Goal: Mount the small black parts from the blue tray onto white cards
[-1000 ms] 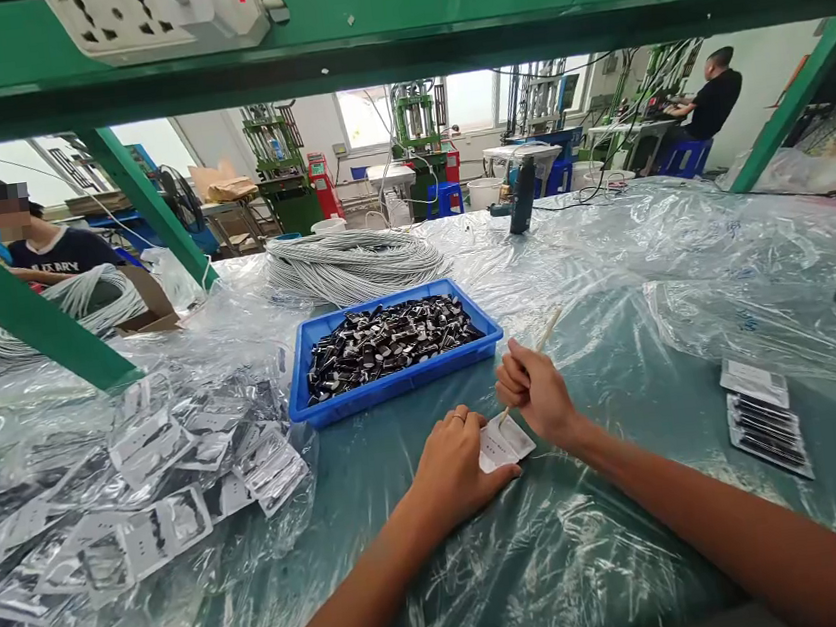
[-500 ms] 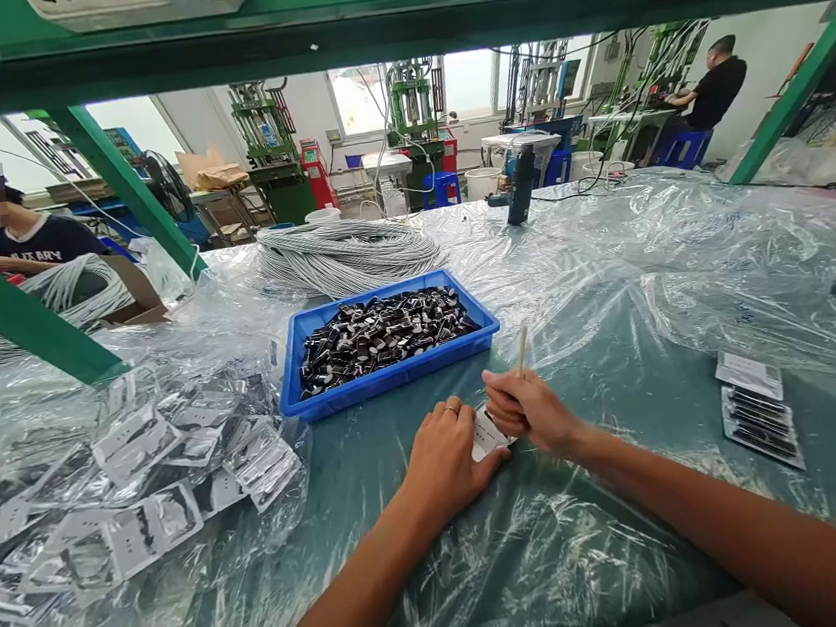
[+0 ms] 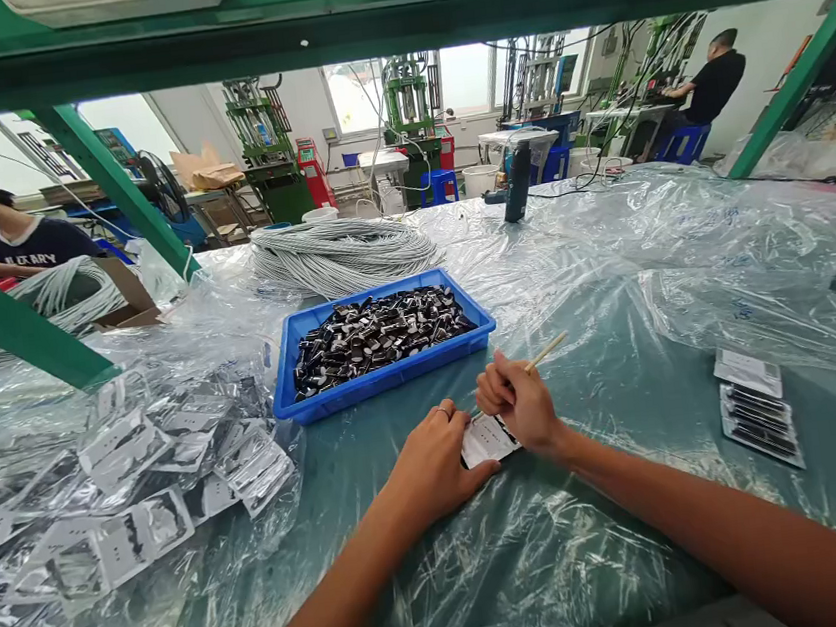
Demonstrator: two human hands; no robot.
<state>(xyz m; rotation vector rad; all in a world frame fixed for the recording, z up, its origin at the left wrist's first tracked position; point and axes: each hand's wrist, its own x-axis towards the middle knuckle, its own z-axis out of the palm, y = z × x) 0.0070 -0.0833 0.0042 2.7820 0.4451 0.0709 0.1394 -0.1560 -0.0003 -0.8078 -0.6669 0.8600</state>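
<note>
A small white card with dark edges [image 3: 484,440] lies flat on the plastic-covered table. My left hand [image 3: 438,457] grips its left side, thumb along the near edge and fingers at the far edge. Closed round a thin pale stick [image 3: 549,349], my right hand [image 3: 519,398] is over the card's right end. The stick's upper end points up and right; its lower end is hidden in the fist. Beyond my hands, a blue tray [image 3: 388,382] holds a heap of small dark, shiny pieces [image 3: 382,336].
Flat silvery packets [image 3: 141,531] cover the left side. A stack of cards [image 3: 757,411] lies at the right. Behind the tray are coiled grey cable [image 3: 343,257] and a dark bottle-like object [image 3: 518,183]. Green posts frame the table; two people sit farther off.
My right hand has moved slightly left and turned, so the stick leans farther right. More of the card shows. The whole view has shifted a little.
</note>
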